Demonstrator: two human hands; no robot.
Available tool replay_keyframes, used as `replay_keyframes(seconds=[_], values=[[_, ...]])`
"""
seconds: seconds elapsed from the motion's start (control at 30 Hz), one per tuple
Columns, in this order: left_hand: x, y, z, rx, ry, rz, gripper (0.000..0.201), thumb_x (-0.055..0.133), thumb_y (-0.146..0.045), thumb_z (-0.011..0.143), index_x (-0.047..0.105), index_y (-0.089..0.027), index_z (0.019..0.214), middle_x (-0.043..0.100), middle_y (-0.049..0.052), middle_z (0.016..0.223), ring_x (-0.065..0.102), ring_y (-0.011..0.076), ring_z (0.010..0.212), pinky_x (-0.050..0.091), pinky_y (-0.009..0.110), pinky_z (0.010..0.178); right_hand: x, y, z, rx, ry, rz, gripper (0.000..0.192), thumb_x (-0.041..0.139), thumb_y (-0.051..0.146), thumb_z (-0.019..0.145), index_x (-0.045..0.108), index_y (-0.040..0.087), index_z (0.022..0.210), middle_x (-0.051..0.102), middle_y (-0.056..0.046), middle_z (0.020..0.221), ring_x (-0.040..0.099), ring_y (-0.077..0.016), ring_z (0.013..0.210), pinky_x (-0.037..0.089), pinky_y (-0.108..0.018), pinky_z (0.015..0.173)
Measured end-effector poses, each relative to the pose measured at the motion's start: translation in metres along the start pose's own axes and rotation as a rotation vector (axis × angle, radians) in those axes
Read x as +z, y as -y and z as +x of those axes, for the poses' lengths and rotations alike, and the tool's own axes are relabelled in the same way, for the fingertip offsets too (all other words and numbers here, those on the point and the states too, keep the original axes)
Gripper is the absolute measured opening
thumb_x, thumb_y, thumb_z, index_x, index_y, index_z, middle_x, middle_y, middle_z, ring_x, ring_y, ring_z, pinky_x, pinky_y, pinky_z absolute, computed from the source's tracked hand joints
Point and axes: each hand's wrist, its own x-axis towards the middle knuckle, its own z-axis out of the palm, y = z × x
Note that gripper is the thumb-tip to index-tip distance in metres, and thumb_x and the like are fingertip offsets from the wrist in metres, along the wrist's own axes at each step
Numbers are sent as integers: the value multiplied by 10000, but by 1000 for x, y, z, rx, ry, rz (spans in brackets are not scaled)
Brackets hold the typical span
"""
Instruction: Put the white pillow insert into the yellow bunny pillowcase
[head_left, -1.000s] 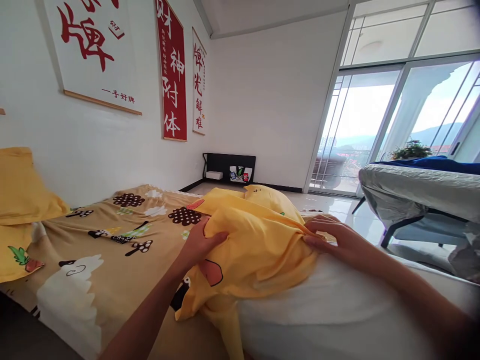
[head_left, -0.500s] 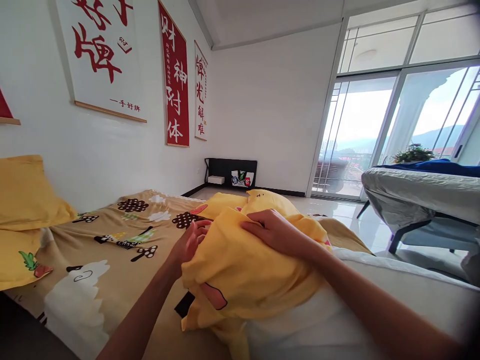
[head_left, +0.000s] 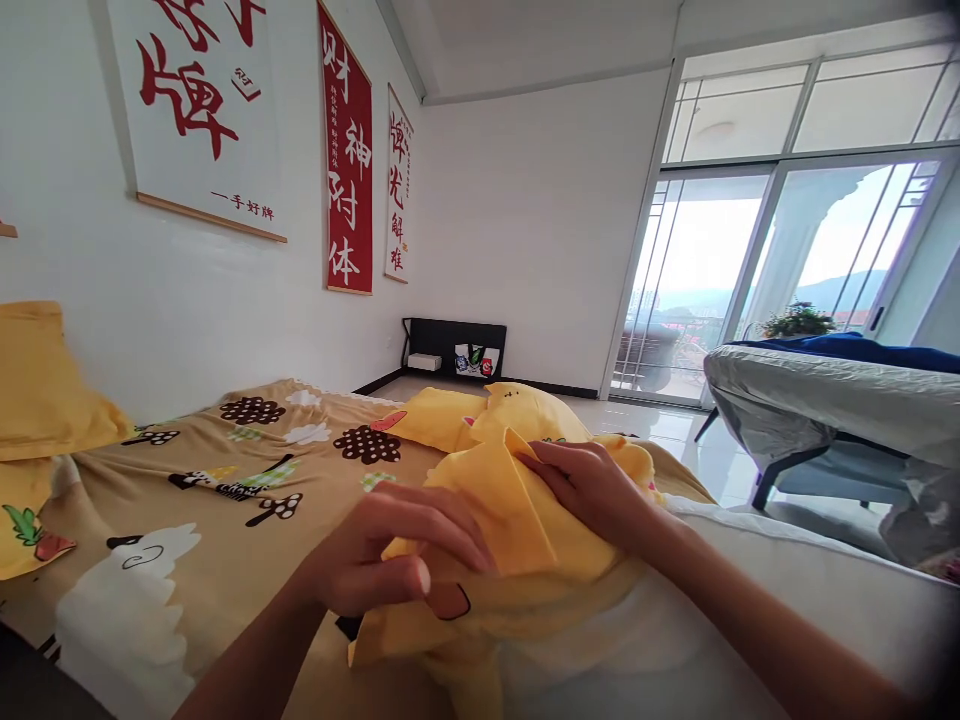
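While both hands work at the centre of the view, the yellow pillowcase lies bunched over the end of a white pillow that stretches away toward 4 o'clock. At 7 o'clock of the cloth, the left hand is half curled, its fingers bent over the near edge of the yellow fabric and the thumb pressed under them, so it pinches a fold. At 2 o'clock of that hand, the right hand lies flatter, fingers nearly straight and close together, fingertips resting on a raised crease of the pillowcase; whether it grips or only presses, I cannot tell. Pillow and cloth sit on a tan bedspread printed with white animals and dotted brown shapes. At 9 o'clock, a yellow cushion leans by the wall, and at 3 o'clock stands a grey covered table
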Motion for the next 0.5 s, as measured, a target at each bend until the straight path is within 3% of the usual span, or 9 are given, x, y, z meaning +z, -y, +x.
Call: replay_keyframes(seconds=[0.03,0.07,0.17,0.23,0.33,0.4,0.5], values=[[0,1,0,24,49,41,393,511,-477,913,752,-174,846,695,123,799,648,233,779,513,351,720,2,-1,-2,-42,-10,-23,404,357,389,991,567,161,732,558,17,625,422,-48,554,324,-177,564],[-1,4,1,24,-2,96,364,495,-436,932,740,-178,858,693,116,813,643,226,804,506,355,760,4,-2,-4,-82,-23,-51,369,350,359,995,611,171,815,602,7,679,474,-53,583,343,-178,577],[-3,22,2,-74,-270,335,146,611,-316,884,682,-196,930,673,72,904,609,184,870,475,309,799,7,-2,-9,-159,-67,-142,342,327,304,1004,648,188,988,669,-15,784,577,-76,668,392,-188,617],[-3,33,2,-120,-239,458,191,662,-301,847,658,-200,1010,655,69,998,592,177,934,463,291,822,6,-1,-11,-186,-96,-185,350,317,289,1008,652,188,1003,686,-21,814,598,-79,676,410,-193,627],[2,39,2,-19,-177,488,118,611,-257,883,659,-184,963,651,68,980,598,163,937,455,281,842,2,0,-12,-252,-154,-257,358,310,274,1011,657,186,993,698,-25,833,599,-73,652,403,-195,603],[5,37,3,33,-189,449,122,567,-235,909,663,-169,874,651,63,886,601,151,860,453,271,787,-4,2,-14,-308,-185,-351,387,288,270,1014,664,189,972,695,-22,804,586,-71,623,373,-201,570],[5,32,7,-40,-159,269,202,578,-294,905,662,-155,786,634,59,795,572,145,769,429,262,700,-16,6,-17,-371,-200,-490,418,258,247,1015,669,199,954,664,-4,702,546,-63,571,318,-216,537]])
